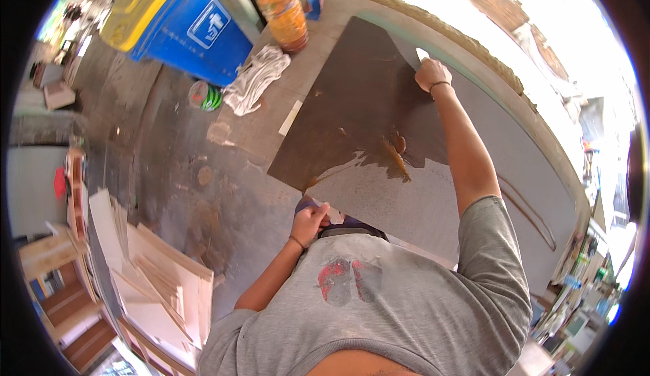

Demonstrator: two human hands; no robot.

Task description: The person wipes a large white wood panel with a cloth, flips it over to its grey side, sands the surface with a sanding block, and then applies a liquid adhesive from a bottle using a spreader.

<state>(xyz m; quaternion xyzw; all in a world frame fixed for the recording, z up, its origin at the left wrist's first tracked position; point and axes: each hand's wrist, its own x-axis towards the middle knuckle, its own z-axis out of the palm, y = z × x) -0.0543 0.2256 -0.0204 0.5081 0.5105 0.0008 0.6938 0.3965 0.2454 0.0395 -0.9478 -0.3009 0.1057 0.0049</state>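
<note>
A large grey panel (433, 196) lies in front of me, its far left part coated with a wet, dark brown layer (359, 92). Thicker amber-brown blobs of what looks like glue (394, 156) sit near the coat's ragged edge. My right hand (433, 75) reaches to the panel's far side, closed around a white flat spreader (422, 54); only its end shows past the fingers. Close to my body, at the near left corner, my left hand (310, 224) pinches a pale, flat scraper-like piece (334, 213).
Beyond the panel's left edge are an amber-stained plastic bottle (282, 14), a crumpled white rag (257, 78) and a green can (204, 96). A blue bin (196, 31) with a yellow lid stands behind them. Wooden boards (162, 274) lean at lower left. A thin bent strip (528, 213) lies on the panel's right.
</note>
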